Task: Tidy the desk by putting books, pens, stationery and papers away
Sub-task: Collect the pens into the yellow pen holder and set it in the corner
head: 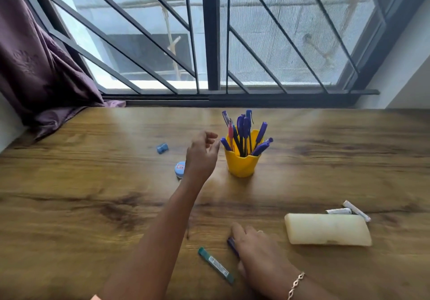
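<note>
Purple pen (232,246) mostly hidden under right hand (260,253).

A home study corner: a wooden tabletop (93,195) under a barred window (209,32), purple curtain (35,67) alongside, yellow pen holder (242,162) standing on it.

Wood-grain counter (69,206) ran to barred window (210,32); purple curtain (35,67) bunched left; daylight glared across the wood.
</note>
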Motion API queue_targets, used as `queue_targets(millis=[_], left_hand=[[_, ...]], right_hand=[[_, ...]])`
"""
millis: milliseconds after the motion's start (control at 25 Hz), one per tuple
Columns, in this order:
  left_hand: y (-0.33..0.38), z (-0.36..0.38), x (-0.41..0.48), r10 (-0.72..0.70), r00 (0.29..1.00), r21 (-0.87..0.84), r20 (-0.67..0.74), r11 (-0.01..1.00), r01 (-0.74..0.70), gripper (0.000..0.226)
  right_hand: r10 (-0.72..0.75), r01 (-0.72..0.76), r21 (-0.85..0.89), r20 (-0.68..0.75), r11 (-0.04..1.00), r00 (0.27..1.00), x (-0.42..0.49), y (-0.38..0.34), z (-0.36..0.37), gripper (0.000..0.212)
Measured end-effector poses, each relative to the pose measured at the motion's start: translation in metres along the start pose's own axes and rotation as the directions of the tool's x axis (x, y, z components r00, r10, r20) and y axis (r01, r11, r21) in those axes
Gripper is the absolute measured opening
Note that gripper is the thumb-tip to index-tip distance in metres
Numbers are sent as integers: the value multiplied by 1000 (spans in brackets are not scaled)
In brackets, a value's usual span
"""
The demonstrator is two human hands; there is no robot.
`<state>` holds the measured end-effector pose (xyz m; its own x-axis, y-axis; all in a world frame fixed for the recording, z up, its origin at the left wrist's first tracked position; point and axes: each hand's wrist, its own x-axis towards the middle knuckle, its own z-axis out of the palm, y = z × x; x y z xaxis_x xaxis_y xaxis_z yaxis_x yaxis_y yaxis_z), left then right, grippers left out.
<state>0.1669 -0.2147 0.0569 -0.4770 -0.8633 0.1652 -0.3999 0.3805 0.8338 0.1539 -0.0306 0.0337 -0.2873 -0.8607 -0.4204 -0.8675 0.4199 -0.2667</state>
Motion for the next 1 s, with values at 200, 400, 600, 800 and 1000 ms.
queue_targets(millis=[200, 400, 600, 800, 1000], left_hand=[[-4, -2, 0, -22, 999, -10, -24, 1000, 22, 22], [-3, 5, -4, -29, 999, -37, 44, 999, 30, 31], [-3, 6, -5, -21, 985, -27, 169, 999, 26, 52], [-1, 9, -5, -42, 966, -40, 257, 998, 54, 62], [-4, 14, -5, -104, 949, -153, 299, 976, 156, 64]], right_hand=[[-89, 150, 415, -161, 898, 983, -9, 19, -61, 17], [-13, 481, 464, -709, 744, 705, 6, 24, -152, 27], [9, 399, 341, -769, 851, 639, 61, 29, -166, 17], [-4, 279, 309, -664, 910, 748, 89, 38, -147, 25], [122, 385, 511, -707, 768, 696, 76, 60, -146, 47]])
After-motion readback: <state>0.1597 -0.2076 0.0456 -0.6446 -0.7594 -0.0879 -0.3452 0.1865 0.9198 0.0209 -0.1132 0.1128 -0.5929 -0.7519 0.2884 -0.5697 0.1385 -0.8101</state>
